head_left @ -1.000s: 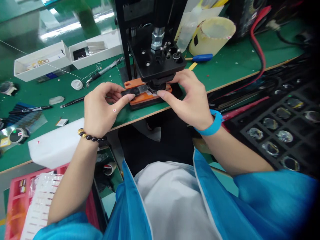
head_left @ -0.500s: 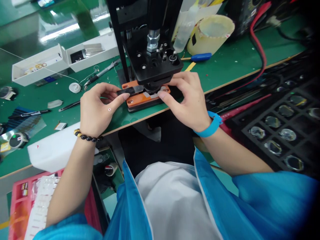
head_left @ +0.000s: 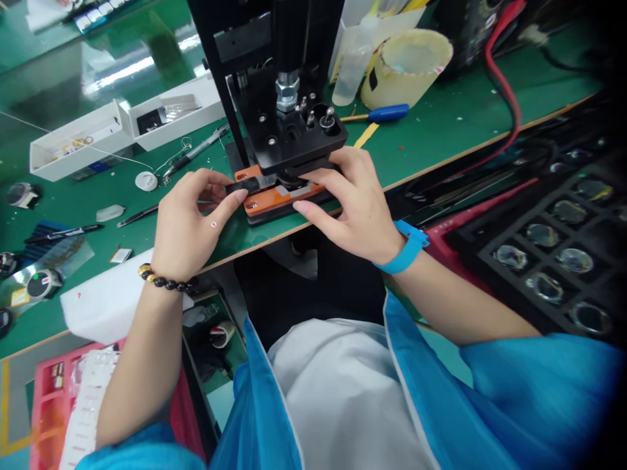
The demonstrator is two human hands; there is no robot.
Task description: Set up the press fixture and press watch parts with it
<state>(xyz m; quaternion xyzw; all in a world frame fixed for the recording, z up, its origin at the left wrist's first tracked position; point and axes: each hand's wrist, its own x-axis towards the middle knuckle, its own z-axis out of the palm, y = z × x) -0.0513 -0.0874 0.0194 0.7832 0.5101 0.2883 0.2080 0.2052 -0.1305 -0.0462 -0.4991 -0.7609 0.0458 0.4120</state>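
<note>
A black bench press (head_left: 294,134) stands at the table edge, its plate low over an orange fixture (head_left: 267,203) on a dark base. Under the plate, a round black part (head_left: 290,176) is partly hidden in the fixture. My left hand (head_left: 189,212) pinches the outer end of a flat black strip (head_left: 252,183), whose grey inner end reaches toward the round part. At the fixture's right side is my right hand (head_left: 350,202), thumb and index finger spread apart. Its index fingertip lies close to the round part; I cannot tell whether they touch. The other fingers are partly hidden behind the plate.
White boxes (head_left: 81,143) with small parts, a pen (head_left: 196,153) and watches (head_left: 43,283) lie left. A blue-handled screwdriver (head_left: 389,113), a yellowish tape roll (head_left: 409,68) and a squeeze bottle (head_left: 353,62) stand behind right. A black tray (head_left: 519,281) of watch parts is at right.
My right thumb has drawn back from the fixture and parted from the index finger. The left hand keeps its pinch on the strip. The whole view has shifted slightly.
</note>
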